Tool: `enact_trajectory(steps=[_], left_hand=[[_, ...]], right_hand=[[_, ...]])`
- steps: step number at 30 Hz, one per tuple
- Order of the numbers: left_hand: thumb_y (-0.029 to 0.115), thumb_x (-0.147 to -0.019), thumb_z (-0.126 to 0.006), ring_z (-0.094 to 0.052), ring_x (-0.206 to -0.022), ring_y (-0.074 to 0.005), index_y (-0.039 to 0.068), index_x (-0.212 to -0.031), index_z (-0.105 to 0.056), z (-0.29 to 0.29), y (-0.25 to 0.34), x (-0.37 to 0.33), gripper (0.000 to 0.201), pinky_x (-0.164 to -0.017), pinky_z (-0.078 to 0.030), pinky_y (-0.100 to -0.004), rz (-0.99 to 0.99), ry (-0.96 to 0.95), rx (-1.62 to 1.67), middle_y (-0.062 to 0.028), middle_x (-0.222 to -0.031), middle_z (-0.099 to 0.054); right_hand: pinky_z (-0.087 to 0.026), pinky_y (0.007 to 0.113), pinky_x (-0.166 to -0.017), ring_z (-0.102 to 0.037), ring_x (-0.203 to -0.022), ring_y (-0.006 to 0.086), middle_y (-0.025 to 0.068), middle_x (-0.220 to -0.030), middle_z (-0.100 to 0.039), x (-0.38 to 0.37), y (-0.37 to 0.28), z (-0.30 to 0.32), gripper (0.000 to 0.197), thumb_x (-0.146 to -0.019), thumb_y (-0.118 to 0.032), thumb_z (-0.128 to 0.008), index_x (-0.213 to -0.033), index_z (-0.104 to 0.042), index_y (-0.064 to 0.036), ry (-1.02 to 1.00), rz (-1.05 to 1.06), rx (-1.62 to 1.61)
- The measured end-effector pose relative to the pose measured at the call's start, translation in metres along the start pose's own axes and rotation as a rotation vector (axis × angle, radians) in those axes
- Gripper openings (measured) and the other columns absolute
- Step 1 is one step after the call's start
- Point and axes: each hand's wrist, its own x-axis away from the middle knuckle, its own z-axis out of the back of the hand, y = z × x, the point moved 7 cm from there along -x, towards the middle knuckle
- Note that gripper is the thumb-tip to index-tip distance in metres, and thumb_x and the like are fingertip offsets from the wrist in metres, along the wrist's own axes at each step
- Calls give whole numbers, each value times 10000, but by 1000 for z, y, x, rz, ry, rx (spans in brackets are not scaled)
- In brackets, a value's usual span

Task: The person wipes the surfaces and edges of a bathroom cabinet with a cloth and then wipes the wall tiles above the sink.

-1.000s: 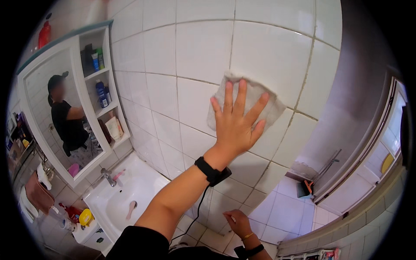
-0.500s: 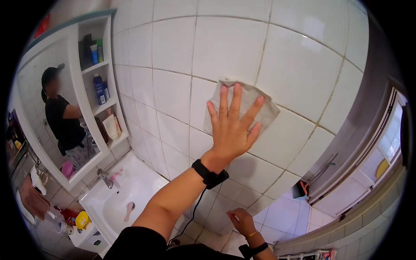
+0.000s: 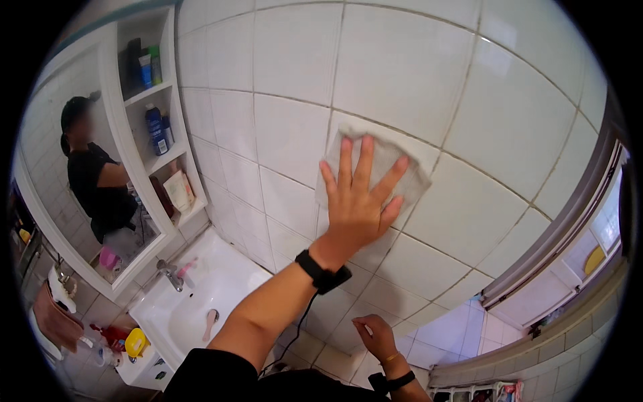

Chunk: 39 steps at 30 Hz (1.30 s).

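My left hand (image 3: 358, 208) lies flat with spread fingers on a thin grey-white cloth (image 3: 414, 175), pressing it against the white wall tiles (image 3: 395, 67). The cloth's upper edge is wrinkled, and its middle is hidden under the palm and fingers. A black band with a small box (image 3: 325, 271) circles that wrist, with a dark cable hanging down from it. Lower down, my right hand (image 3: 376, 337) is held away from the wall, its fingers curled toward the thumb with nothing visible in them. A yellow bracelet and a black band (image 3: 392, 382) are on its wrist.
To the left stand a white sink (image 3: 181, 321) with a tap (image 3: 170, 275) and a mirror cabinet (image 3: 110, 154) with bottles on its shelves. A yellow container (image 3: 136, 342) is by the sink. A white door (image 3: 536, 298) is at the right, and a rack (image 3: 479, 392) below.
My left hand and the cloth have slid left across the tiles, so a grout crossing they covered now shows beside the cloth. The view has shifted slightly. My right hand has hardly moved.
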Motion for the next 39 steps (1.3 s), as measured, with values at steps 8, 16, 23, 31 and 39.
enact_trajectory(steps=[8,16,23,31,39], left_hand=[[385,-913,-569,-93,-1459,-570,220,-1369,-555,-36,-38,136,485,-1045,-56,-797,115,-111,27,-308,-1588,-198],[416,-945,-533,-132,-1468,-534,255,-1408,-545,-16,-56,71,490,-1083,-19,-749,61,-72,36,-275,-1603,-215],[455,-955,-503,-122,-1471,-531,202,-1358,-573,-24,-79,127,481,-1082,0,-755,95,-1,5,-299,-1586,-227],[383,-924,-560,-123,-1466,-541,192,-1382,-561,-11,-90,99,496,-1081,-3,-759,139,-76,42,-310,-1597,-189],[391,-936,-537,-103,-1471,-548,141,-1413,-530,-13,-119,120,539,-1072,1,-769,199,39,32,-332,-1593,-173]], right_hand=[[-542,376,-731,-668,-843,297,108,-896,-710,-19,-16,-15,75,-898,-103,-700,-957,-730,-68,13,-24,-7],[-539,379,-710,-669,-816,305,114,-896,-708,-37,-17,-31,73,-893,-97,-702,-958,-733,-80,-1,-33,17],[-537,381,-716,-667,-821,303,111,-890,-703,-48,-23,-43,77,-896,-99,-699,-963,-733,-81,5,-33,-12],[-535,364,-709,-665,-807,301,109,-887,-702,-55,-27,-50,91,-880,-74,-715,-967,-739,-78,-9,-40,13],[-531,357,-703,-661,-791,301,110,-868,-692,-75,-45,-51,90,-872,-46,-713,-956,-730,-70,-2,-10,43]])
